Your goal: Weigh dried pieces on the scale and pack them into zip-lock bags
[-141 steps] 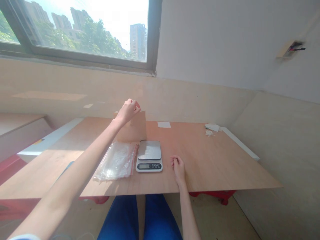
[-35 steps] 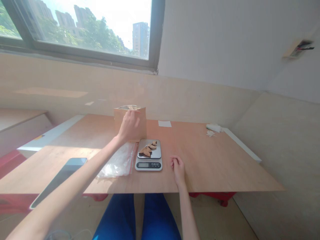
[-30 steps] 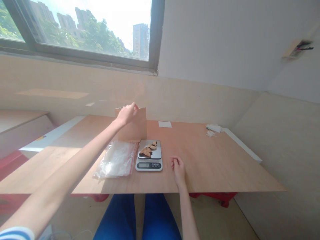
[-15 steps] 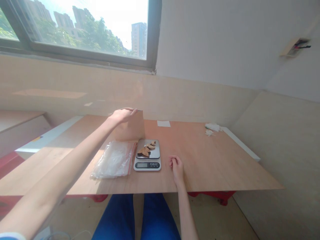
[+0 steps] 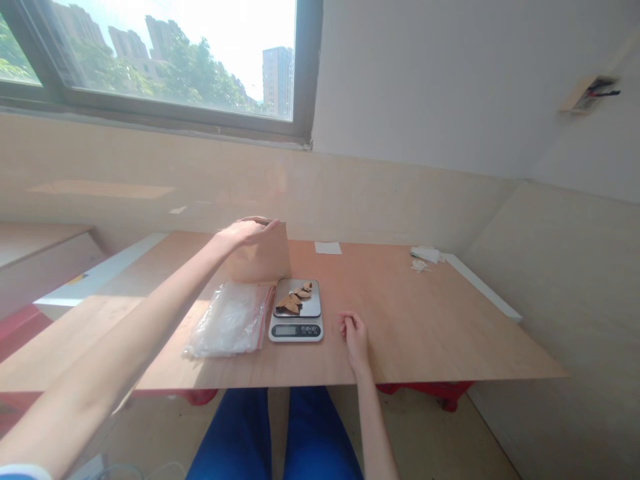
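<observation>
My left hand (image 5: 247, 231) reaches over the top of a brown paper bag (image 5: 263, 259); its fingers go down behind the rim and are hidden. In front of the bag stands a white digital kitchen scale (image 5: 297, 333) with a metal plate. Several brown dried pieces, curled like bark or peel (image 5: 291, 305), lie on that plate. To the right of the scale, my right hand (image 5: 355, 335) rests on the table with its fingers curled in, and nothing shows in it. A stack of clear zip bags (image 5: 227, 320) with red seals lies left of the scale.
The wooden tabletop (image 5: 425, 320) runs up to the wall at the back. A white paper slip (image 5: 328, 248) lies near the wall. Farther right are a white packet (image 5: 425, 254) and some crumpled white bits (image 5: 419, 266). Red stool parts (image 5: 450, 395) show below the front edge.
My left hand has shifted very slightly at the bag's rim, with its fingers still hidden. The right hand, scale and dried pieces stay as they were.
</observation>
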Demonstrator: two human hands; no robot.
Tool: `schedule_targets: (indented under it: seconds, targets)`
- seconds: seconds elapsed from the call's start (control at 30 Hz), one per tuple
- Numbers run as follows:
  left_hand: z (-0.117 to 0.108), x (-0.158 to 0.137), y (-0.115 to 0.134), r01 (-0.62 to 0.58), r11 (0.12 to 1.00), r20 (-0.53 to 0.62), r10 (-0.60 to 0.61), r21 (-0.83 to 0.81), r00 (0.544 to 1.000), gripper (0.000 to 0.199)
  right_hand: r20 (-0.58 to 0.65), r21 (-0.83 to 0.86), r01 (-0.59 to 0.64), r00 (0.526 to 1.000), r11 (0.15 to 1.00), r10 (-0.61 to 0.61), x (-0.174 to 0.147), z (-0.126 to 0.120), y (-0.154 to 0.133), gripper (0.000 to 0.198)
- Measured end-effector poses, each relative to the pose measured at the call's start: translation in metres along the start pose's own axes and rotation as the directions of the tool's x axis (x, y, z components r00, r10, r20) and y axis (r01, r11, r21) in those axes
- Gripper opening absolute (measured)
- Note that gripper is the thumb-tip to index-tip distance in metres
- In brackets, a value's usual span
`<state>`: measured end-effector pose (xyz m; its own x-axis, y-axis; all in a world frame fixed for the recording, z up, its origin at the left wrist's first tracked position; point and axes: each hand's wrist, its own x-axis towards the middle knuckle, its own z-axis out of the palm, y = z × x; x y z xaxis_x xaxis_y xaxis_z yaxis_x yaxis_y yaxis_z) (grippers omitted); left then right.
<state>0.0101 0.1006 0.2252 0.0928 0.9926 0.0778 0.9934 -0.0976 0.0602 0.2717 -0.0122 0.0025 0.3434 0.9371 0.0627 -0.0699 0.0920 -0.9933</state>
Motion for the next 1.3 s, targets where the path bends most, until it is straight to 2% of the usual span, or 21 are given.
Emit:
schedule_targets:
  seconds: [0.13,0.4,0.53,0.83,1.1,1.3]
  targets:
    - [0.001,-0.003,-0.001,-0.001,0.999,0.039,0.003,-0.046,0.999,0.076,-0.005,-0.008,0.016,1.0,1.0,-0.016,0.0,0.0,-0.001,0.018]
    - [0.002,-0.007,-0.001,-0.095,0.991,-0.023,0.093,-0.093,0.995,0.066,-0.012,-0.026,0.03,0.999,0.999,-0.03,-0.001,-0.001,-0.002,0.018]
    - [0.004,-0.005,-0.002,-0.124,0.991,-0.016,0.123,-0.05,0.992,0.062,-0.01,-0.018,0.023,1.0,1.0,-0.023,-0.001,0.0,-0.002,0.018]
    - [0.015,-0.001,-0.009,-0.235,0.972,-0.104,0.234,0.001,0.967,0.061,-0.011,0.008,0.013,1.0,1.0,-0.013,-0.002,0.002,-0.007,0.018]
    - [0.007,-0.008,-0.008,-0.199,0.979,-0.189,0.202,0.033,0.961,0.056,-0.015,0.0,0.02,1.0,1.0,-0.02,-0.001,0.001,-0.005,0.018]
    - [0.008,-0.006,-0.013,-0.243,0.966,-0.189,0.222,-0.092,0.957,0.044,-0.011,-0.015,0.023,1.0,1.0,-0.023,-0.001,0.001,-0.004,0.019]
